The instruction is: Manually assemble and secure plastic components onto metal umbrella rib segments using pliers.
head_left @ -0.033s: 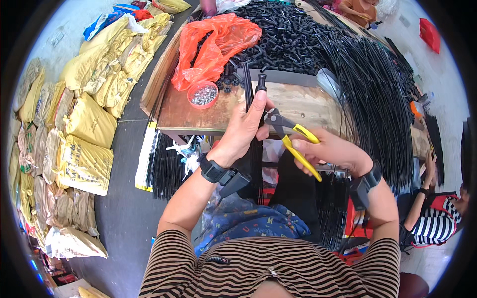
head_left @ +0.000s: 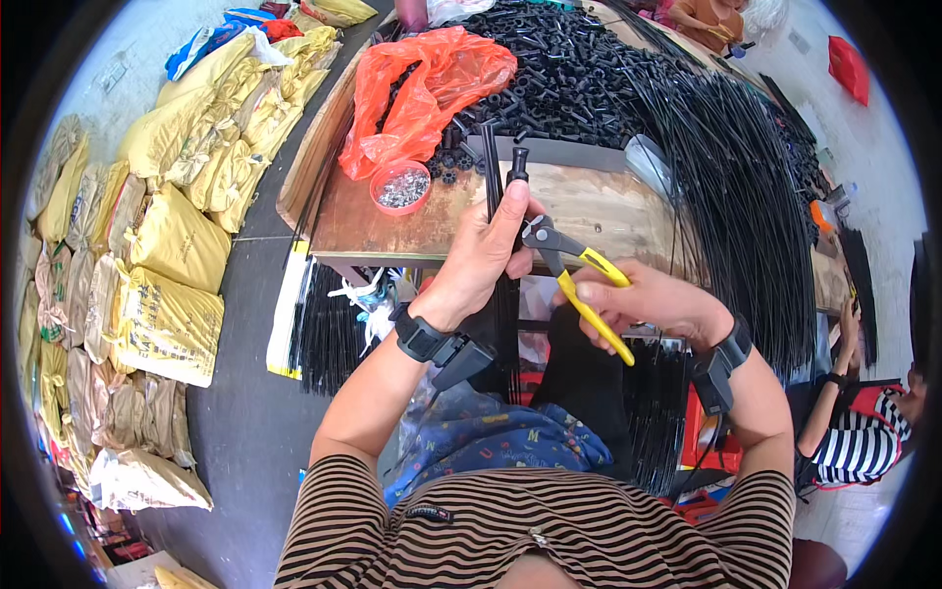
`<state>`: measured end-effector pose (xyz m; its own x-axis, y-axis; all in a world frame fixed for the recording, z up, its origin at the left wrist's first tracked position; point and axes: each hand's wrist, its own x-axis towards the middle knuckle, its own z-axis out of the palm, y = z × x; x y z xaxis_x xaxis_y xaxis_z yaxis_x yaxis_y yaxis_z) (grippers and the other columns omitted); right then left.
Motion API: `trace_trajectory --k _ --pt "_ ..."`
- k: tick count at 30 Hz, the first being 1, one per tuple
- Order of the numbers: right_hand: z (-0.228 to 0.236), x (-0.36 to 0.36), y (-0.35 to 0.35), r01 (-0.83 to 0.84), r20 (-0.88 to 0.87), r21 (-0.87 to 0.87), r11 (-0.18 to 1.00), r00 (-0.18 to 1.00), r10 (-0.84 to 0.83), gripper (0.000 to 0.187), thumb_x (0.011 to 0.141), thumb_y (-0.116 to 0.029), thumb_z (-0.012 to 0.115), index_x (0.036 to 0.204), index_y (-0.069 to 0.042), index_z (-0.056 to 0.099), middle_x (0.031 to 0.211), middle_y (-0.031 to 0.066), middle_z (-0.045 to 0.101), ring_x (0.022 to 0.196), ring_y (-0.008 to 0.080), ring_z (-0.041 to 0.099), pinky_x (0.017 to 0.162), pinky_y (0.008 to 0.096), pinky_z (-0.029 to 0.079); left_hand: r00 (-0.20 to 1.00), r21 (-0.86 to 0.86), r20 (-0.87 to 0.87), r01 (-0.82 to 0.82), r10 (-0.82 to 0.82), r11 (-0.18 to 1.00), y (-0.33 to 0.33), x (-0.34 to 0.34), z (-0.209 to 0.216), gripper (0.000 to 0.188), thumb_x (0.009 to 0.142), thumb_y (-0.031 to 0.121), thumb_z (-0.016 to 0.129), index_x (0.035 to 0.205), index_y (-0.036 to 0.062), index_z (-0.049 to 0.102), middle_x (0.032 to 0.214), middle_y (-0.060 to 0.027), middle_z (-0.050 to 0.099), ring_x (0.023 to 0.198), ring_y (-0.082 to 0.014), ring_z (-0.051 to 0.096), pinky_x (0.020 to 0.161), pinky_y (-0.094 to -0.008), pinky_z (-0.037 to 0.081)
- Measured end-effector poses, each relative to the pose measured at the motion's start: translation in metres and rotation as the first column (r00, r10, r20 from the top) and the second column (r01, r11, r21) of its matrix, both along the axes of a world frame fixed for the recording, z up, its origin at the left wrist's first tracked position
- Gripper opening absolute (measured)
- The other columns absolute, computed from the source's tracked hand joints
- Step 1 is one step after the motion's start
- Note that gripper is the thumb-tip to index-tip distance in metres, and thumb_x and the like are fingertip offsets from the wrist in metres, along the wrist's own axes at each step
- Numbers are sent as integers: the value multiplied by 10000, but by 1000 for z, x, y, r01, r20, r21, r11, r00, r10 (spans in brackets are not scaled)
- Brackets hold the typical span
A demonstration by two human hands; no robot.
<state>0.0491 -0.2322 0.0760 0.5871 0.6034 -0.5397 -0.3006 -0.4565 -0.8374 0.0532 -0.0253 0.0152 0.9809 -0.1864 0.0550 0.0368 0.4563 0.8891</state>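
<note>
My left hand (head_left: 483,257) grips a thin bundle of black rods (head_left: 491,162) held upright, with a black plastic fitting (head_left: 517,162) on top of one rod. My right hand (head_left: 648,299) holds yellow-handled pliers (head_left: 589,285). Their metal jaws sit right beside the rods, just under my left fingers. Both hands hover at the near edge of a wooden table (head_left: 608,211). A black band is strapped to each wrist.
A pink bowl of small metal pieces (head_left: 400,187) and an orange plastic bag (head_left: 422,88) lie on the table's left. Behind is a heap of black fittings (head_left: 569,79); long black rods (head_left: 746,196) fan right. Yellow sacks (head_left: 177,245) line the left floor. A person in stripes (head_left: 863,442) sits right.
</note>
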Motion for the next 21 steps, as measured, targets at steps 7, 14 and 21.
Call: trace_trajectory --k 7,14,21 --pt "3 -10 3 -100 -46 -4 995 994 100 406 913 -415 583 1112 -61 581 772 3 581 697 82 577 624 222 476 997 2 -8 73 -73 997 0 -1 5 441 967 453 467 900 34 583 656 7 510 467 -46 389 434 -212 313" --pt "11 -5 -2 43 -321 92 995 947 -11 412 972 -412 461 1141 -50 562 902 100 653 738 179 655 697 324 567 997 13 9 79 -79 997 0 -2 4 414 975 423 468 904 33 589 653 8 515 467 -40 387 436 -207 320" --pt "14 -4 -3 19 -313 81 997 950 7 445 989 -415 409 1140 -11 518 827 127 645 690 217 664 642 353 572 997 20 5 75 -75 997 0 -1 4 412 972 420 478 911 30 597 650 6 514 467 -41 389 435 -210 317"
